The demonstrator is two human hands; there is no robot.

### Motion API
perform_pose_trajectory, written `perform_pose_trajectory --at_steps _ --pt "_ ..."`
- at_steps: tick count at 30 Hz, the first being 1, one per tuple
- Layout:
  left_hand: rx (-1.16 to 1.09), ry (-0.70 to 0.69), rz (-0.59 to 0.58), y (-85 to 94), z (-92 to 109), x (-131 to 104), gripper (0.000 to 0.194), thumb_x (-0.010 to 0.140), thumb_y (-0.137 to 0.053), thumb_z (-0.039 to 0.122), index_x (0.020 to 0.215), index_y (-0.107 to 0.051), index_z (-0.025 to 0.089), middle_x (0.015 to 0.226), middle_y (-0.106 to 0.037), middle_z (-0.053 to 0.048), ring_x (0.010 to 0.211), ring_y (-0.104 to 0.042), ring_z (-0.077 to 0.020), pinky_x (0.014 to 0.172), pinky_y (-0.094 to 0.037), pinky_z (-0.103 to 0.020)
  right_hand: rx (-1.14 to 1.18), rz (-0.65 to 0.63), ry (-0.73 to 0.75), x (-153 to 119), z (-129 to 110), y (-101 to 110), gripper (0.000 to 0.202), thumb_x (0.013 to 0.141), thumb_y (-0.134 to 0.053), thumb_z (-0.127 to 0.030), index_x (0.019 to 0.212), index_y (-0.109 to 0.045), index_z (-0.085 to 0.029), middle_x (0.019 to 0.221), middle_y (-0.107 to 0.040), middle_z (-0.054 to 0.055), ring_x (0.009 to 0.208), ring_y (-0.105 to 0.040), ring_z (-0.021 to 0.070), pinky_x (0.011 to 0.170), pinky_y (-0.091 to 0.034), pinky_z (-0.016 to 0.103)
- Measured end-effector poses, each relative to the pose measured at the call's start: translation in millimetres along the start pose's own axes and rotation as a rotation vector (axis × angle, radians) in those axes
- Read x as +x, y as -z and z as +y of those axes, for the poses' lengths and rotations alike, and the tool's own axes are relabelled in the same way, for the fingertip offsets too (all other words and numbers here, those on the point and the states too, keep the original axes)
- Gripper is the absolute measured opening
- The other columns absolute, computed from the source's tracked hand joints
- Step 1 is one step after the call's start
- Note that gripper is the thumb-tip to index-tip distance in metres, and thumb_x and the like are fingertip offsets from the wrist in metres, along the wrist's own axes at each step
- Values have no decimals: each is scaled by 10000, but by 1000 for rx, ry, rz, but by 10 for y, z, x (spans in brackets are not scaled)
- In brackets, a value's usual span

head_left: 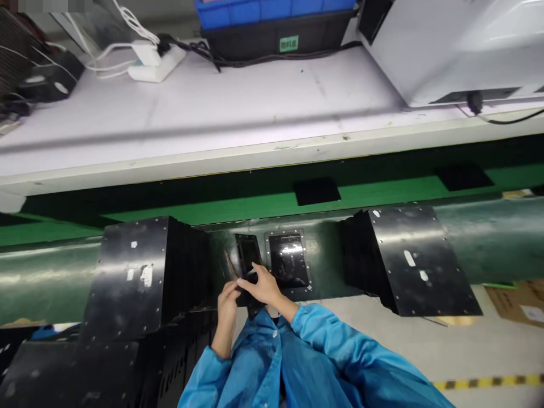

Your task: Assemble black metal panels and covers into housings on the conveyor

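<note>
A dark rectangular panel (250,252) with a raised rim stands tilted over the green bench surface (327,272). My right hand (264,284) is at its lower edge, thumb and fingers closed round it. Just left of it, my left hand (228,297) has its fingers pressed together at the end of a thin brownish strip (230,263), close to my right thumb. Beside the panel on the right lies a glossy black plate (289,259) in a frame with small screws along its edge.
Black boxes with riveted tops stand at left (127,277) and right (420,260). Beyond is a white shelf (212,113) with a blue bin (276,14), a power strip (157,65) and a white machine (459,51). A cardboard box (514,300) sits at right.
</note>
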State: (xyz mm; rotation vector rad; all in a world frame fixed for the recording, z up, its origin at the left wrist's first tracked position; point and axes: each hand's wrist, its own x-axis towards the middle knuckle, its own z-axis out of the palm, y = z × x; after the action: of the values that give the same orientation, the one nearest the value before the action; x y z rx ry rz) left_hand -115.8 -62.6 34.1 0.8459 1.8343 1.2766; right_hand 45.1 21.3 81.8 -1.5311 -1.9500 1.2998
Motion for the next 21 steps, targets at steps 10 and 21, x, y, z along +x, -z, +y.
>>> perform_pose_trajectory --at_steps 10,21 --pt "368 162 -226 -1301 -160 557 378 842 -613 250 1192 -728 162 1110 -779 -131 1136 -703 -293 1017 -543 -410 -14 458 -275 24 1066 828 367 948 -574 -518 863 -741 -203 738 -716 39 702 -638 223 672 -446 297" --pt "403 84 -234 -1433 -251 448 426 804 -620 179 1223 -698 188 1101 -782 -92 1019 -739 -243 931 -568 -345 -370 574 -464 17 1533 751 366 969 -628 -476 1040 -824 -175 981 -756 162 985 -693 281 890 -504 350"
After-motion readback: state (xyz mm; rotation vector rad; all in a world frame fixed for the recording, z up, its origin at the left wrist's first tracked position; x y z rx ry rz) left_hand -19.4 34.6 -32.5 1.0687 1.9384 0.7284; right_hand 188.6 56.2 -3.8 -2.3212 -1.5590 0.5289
